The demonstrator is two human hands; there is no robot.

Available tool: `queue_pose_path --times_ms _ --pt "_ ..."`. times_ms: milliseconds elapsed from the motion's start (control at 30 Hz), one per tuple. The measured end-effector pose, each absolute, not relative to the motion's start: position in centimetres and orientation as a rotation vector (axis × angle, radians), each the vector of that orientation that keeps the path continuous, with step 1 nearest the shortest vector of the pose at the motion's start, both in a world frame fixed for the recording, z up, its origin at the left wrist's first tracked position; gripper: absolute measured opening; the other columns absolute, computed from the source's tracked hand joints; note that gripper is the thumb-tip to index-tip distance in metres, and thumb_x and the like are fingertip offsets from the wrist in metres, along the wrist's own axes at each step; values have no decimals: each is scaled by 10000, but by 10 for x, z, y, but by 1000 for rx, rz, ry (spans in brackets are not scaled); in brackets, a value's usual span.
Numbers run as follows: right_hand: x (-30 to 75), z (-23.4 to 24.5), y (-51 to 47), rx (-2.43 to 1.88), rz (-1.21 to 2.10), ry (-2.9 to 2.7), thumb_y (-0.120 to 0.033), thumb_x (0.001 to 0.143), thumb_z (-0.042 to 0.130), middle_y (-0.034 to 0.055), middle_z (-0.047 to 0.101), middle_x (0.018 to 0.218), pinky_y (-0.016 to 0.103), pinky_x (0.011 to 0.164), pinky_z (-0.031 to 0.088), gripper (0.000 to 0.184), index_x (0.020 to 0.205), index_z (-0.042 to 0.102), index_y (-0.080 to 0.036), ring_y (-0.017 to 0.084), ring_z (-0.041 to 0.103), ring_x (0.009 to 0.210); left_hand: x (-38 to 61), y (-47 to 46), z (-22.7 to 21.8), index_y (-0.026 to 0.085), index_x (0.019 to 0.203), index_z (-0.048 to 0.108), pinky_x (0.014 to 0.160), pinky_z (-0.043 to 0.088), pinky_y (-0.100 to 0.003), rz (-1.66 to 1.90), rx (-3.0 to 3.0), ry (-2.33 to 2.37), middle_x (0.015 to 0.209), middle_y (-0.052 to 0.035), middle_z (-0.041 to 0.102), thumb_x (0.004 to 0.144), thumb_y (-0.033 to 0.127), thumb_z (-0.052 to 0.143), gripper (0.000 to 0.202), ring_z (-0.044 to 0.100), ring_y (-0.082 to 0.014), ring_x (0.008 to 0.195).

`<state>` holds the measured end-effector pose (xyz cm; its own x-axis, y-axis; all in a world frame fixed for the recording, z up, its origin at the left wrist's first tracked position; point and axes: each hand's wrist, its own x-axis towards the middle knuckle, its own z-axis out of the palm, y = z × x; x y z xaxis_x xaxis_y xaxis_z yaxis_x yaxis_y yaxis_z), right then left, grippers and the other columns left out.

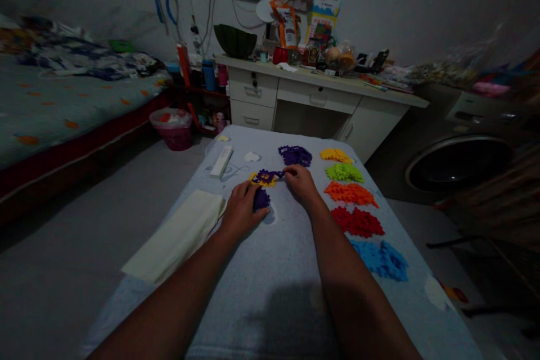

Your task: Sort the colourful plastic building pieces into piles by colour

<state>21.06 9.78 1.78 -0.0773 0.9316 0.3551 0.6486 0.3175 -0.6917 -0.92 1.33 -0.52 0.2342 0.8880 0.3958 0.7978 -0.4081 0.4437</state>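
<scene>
My left hand (242, 209) is curled over a purple bumpy-edged piece (262, 198), its thumb along the near side and its fingertips at a yellow-and-purple cluster (265, 178) of the same sort of pieces. A small purple strip (278, 174) runs from that cluster to my right hand (298, 181), where thumb and fingers pinch its end. Behind the right hand lies a heap of purple pieces (295, 155). Down the right side of the cloth are piles in yellow (336, 155), green (343, 172), orange (351, 193), red (358, 221) and blue (382, 259).
A folded cream cloth (179, 236) lies left of my forearm on the cloth-covered table (270, 292). Beyond it are a white box (221, 161) and a white heart-shaped piece (252, 156). A pink waste bin (172, 129), a desk (253, 93) and a washing machine (442, 146) stand around.
</scene>
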Motion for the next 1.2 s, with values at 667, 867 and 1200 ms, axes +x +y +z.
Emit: queue_pose_path --times_ms 667,867,1200 --pt "232 32 150 -1652 267 -1178 -209 682 489 60 714 863 299 851 496 320 924 693 -157 187 630 820 -9 13 -6 243 1332 491 1106 387 -527 939 2304 1608 1378 -117 475 746 385 743 653 424 -341 1319" --pt "232 30 159 -1694 281 -1374 -157 729 475 97 708 1037 339 978 447 382 1038 701 -143 203 615 979 -8 13 -4 220 1333 488 1112 379 -529 928 2301 1618 1390 -133 467 739 376 749 667 421 -345 1318" --pt "214 27 139 -1591 231 -1535 -169 767 517 83 692 984 345 933 471 292 983 713 -165 207 614 930 -8 10 0 250 1321 499 1096 392 -534 960 2287 1617 1356 -116 473 724 360 761 662 428 -340 1299"
